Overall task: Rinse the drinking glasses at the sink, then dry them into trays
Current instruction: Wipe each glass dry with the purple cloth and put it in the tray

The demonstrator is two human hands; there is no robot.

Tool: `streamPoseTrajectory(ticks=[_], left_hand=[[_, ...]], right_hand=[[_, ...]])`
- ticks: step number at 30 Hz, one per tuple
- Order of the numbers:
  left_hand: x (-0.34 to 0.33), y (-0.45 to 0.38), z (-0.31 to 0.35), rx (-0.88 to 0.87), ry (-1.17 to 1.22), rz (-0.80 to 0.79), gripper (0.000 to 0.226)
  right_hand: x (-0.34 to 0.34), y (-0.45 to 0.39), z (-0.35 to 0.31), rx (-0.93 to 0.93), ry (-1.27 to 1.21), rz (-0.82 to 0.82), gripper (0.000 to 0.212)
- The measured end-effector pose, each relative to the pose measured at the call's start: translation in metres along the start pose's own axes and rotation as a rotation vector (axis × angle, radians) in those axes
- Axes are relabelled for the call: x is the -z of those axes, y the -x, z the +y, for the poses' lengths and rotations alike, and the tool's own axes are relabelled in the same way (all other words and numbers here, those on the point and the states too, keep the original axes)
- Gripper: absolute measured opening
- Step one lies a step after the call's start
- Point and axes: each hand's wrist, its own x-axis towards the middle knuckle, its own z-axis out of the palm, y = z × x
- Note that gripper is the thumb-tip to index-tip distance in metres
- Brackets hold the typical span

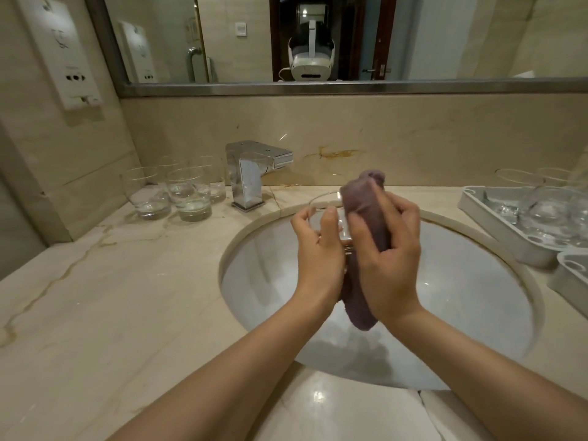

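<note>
Over the white sink basin (461, 281) my left hand (318, 246) grips a clear drinking glass (321, 206) around its side. My right hand (388, 256) holds a purple cloth (366, 202) wrapped against the glass; the cloth's lower end hangs below my wrists. Much of the glass is hidden by fingers and cloth. Several clear glasses (178, 194) stand upright on the counter left of the tap. A white tray (496, 230) at the right holds several glasses (547, 211).
A chrome tap (251, 173) stands behind the basin, no water running. A second white tray (569, 278) lies at the right edge, below the first. The marble counter (111, 297) stretches left. A mirror (318, 39) and wall socket panel (60, 49) are above.
</note>
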Motion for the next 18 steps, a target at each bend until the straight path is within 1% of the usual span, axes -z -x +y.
streamPoseTrajectory(ticks=[1,2,3,4,5,6,7,8,10,11,12,15,16,17,18], left_hand=[[-0.002,0.002,0.000,-0.006,0.001,-0.013,0.052],[-0.004,0.003,-0.001,-0.012,-0.014,-0.032,0.066],[-0.005,0.005,-0.001,-0.013,-0.038,-0.059,0.076],[-0.006,0.006,-0.001,-0.015,-0.062,-0.087,0.080],[-0.006,0.006,-0.002,-0.017,-0.086,-0.109,0.076],[-0.005,0.005,-0.002,-0.017,-0.106,-0.132,0.068],[-0.003,0.003,-0.001,-0.013,-0.137,-0.151,0.060],[-0.002,0.001,0.001,-0.010,-0.180,-0.177,0.060],[-0.001,-0.001,0.003,-0.003,-0.272,-0.212,0.076],[0.001,-0.001,0.003,0.002,-0.321,-0.206,0.084],[0.001,-0.002,0.004,0.011,-0.355,-0.189,0.087],[0.004,-0.005,0.001,-0.005,-0.340,-0.139,0.077],[0.005,-0.006,0.000,-0.012,-0.295,-0.107,0.070],[0.005,-0.007,0.000,-0.011,-0.244,-0.069,0.059],[0.004,-0.007,0.000,0.008,-0.203,-0.030,0.049]], right_hand=[[0.004,-0.006,-0.003,-0.082,-0.059,0.027,0.037],[0.008,-0.012,-0.005,-0.201,-0.140,0.038,0.027],[0.012,-0.017,-0.005,-0.355,-0.253,0.039,0.020],[0.015,-0.020,-0.003,-0.533,-0.376,0.039,0.020],[0.017,-0.023,-0.001,-0.696,-0.483,0.039,0.026],[0.018,-0.024,0.001,-0.821,-0.565,0.038,0.033],[0.018,-0.025,0.002,-0.904,-0.611,0.040,0.037],[0.017,-0.026,0.002,-0.949,-0.626,0.046,0.037],[0.015,-0.025,0.001,-0.984,-0.607,0.073,0.027],[0.015,-0.024,0.000,-0.992,-0.595,0.086,0.021],[0.016,-0.023,-0.001,-0.994,-0.590,0.097,0.018],[0.016,-0.022,-0.007,-0.913,-0.515,0.084,0.020],[0.015,-0.021,-0.010,-0.836,-0.447,0.057,0.023],[0.013,-0.018,-0.011,-0.720,-0.355,0.023,0.027],[0.010,-0.014,-0.013,-0.560,-0.234,-0.019,0.031]])
